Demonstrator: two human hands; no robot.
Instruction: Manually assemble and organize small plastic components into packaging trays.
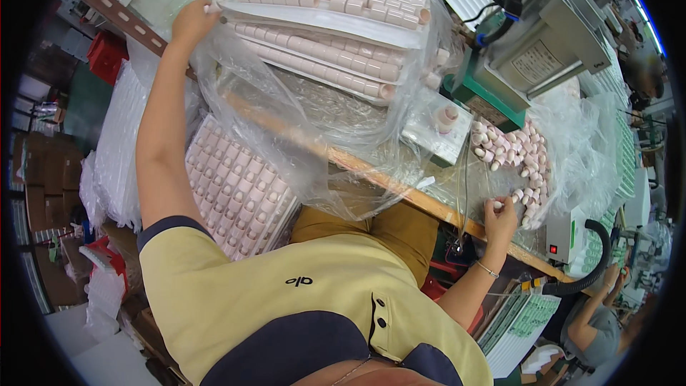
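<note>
My left hand [193, 23] is stretched to the far left of the bench, its fingers closed on a small pale pink cap [212, 8] beside the ends of the rows. Those rows of pink caps [321, 53] lie in white trays inside a clear plastic bag [321, 121]. Near the bench's front edge, my right hand [501, 220] pinches a small pink piece with a pale tip [497, 205]. It is next to a loose pile of pink pieces with cream tips [509, 150]. A pink piece [446, 118] stands upright on a metal block between the hands.
A press with a green base [489, 100] stands at the back right. A grey box with a red switch [564, 239] and black hose is at the right. A tray of pink pieces [239, 189] sits left of my lap. Another person [597, 325] works at the far right.
</note>
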